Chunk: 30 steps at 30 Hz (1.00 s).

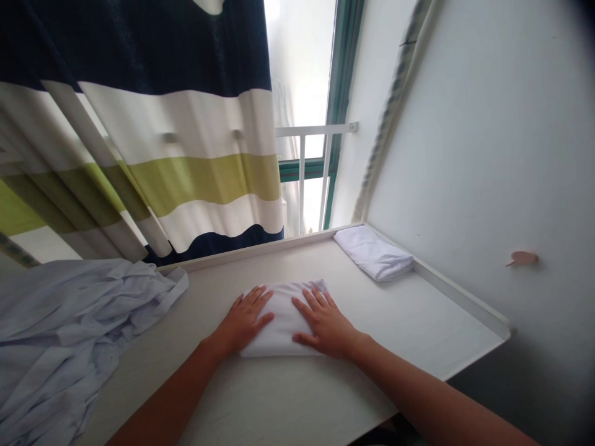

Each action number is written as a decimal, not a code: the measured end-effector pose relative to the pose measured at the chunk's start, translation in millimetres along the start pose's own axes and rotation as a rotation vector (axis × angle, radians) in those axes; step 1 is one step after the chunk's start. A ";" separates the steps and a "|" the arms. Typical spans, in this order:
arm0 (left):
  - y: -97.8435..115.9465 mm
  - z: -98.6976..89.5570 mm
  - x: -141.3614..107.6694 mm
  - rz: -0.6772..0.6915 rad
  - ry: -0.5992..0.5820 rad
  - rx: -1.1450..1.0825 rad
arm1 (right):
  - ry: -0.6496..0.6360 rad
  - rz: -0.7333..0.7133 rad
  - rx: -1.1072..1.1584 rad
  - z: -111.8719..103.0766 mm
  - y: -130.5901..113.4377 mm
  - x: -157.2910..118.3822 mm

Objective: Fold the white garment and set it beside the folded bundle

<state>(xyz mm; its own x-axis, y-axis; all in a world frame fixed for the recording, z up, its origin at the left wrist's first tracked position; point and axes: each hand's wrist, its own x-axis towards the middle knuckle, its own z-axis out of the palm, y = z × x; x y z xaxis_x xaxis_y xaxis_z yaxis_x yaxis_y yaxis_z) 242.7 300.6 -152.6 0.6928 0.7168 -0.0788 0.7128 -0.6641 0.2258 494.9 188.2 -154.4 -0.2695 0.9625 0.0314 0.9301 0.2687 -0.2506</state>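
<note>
A folded white cloth [282, 325] lies flat on the white table [260, 396], near its middle. My left hand [244, 319] rests on the cloth's left side with its fingers spread. On the right side of the same cloth lies my right hand [324, 322], palm down, fingers apart. Between the two hands the cloth's smooth top shows. Another folded white cloth [372, 253] sits at the table's back right corner, touched by neither hand. A loose, crumpled heap of white cloth [69, 328] covers the table's left side.
A raised rim [260, 251] runs along the table's back and right edges. Behind it hang striped curtains [199, 179] beside a window with a white railing [316, 130]. The white wall [488, 155] at the right carries a small pink hook [524, 257].
</note>
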 end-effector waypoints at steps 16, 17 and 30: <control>110.4 -13.6 -26.6 -0.029 0.003 -0.018 | 0.096 0.233 -0.099 11.8 -4.4 -96.1; 119.9 -8.1 -14.8 0.028 0.023 -0.035 | 0.135 0.303 -0.138 15.0 -0.9 -109.0; 254.2 38.1 120.7 0.457 0.038 -0.510 | 0.263 0.850 -0.490 19.8 97.3 -219.4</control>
<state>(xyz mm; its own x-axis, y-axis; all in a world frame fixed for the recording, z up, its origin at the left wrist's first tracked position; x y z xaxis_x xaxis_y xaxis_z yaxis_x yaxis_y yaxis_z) 511.6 210.2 -141.7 0.9008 0.4016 0.1652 0.2025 -0.7249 0.6584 639.6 2.4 -204.8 0.5374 0.8042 0.2539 0.8040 -0.5794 0.1336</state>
